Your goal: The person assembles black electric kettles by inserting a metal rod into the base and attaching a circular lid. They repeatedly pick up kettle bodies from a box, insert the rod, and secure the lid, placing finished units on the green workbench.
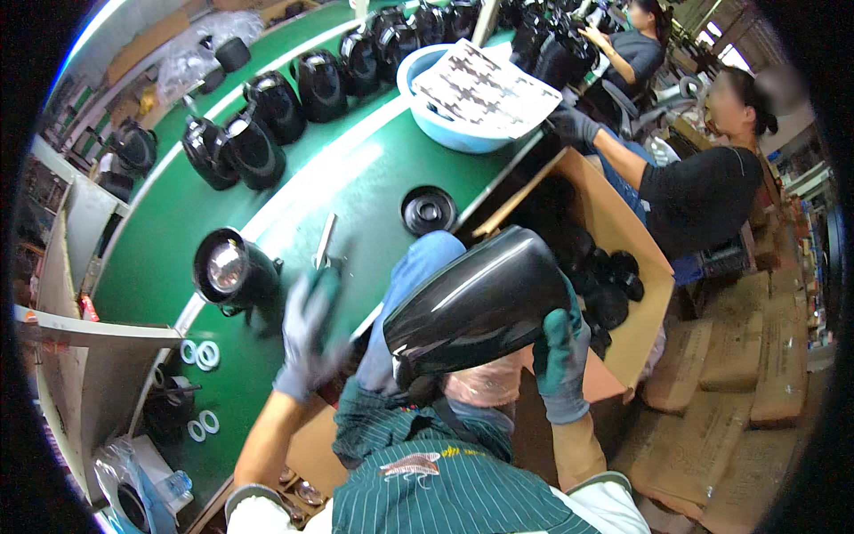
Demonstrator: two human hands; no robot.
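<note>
My right hand (564, 360), in a grey and green work glove, grips a large glossy black housing shell (480, 303) by its right end. The shell lies tilted across my lap. My left hand (311, 329), gloved alike, is over the green table and smeared by motion. Just beyond its fingers is a slim silver metal tool (326, 238); whether the hand holds it cannot be made out. Left of that hand stands a round black pot-like part (233, 271) with a shiny metal inside. A round black ribbed cap (428, 211) lies on the table beyond my knee.
Several black housings (253, 147) line the green conveyor (169, 231). White rings (206, 356) lie at the left. A blue basin (463, 135) holds a patterned sheet. At my right are a carton (654, 311) of black parts and stacked brown cartons (703, 418). Two co-workers (712, 196) sit beyond.
</note>
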